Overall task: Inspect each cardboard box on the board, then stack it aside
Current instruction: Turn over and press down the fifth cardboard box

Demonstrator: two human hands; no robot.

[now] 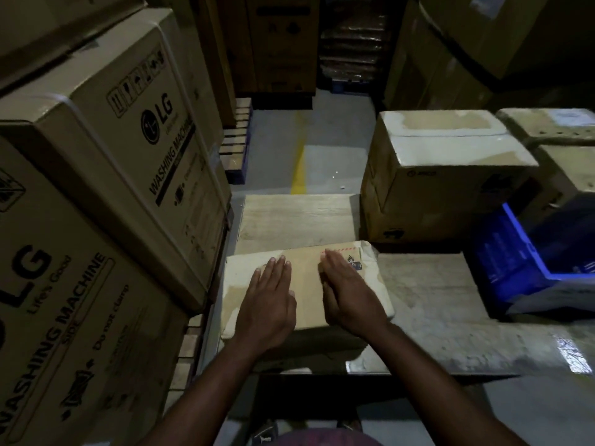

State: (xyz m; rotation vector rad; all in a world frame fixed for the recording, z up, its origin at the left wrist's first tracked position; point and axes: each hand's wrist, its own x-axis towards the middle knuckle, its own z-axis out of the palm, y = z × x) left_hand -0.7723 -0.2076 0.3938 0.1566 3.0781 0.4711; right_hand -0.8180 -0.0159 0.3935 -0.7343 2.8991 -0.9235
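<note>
A flat brown cardboard box (306, 272) with worn, pale edges lies on the near left part of the wooden board (428, 300). My left hand (269, 304) rests flat on its top with straight fingers. My right hand (351, 291) lies flat beside it on the same top, fingers together and pointing away from me. A taller taped cardboard box (447, 175) stands on the board's far right side, on top of another box.
Large washing machine cartons (106, 175) are stacked close on the left. A blue plastic crate (528, 252) sits at the right, with more boxes (553, 127) behind it. Beyond the board, a grey floor with a yellow line (299, 165) leads to dark stacked goods.
</note>
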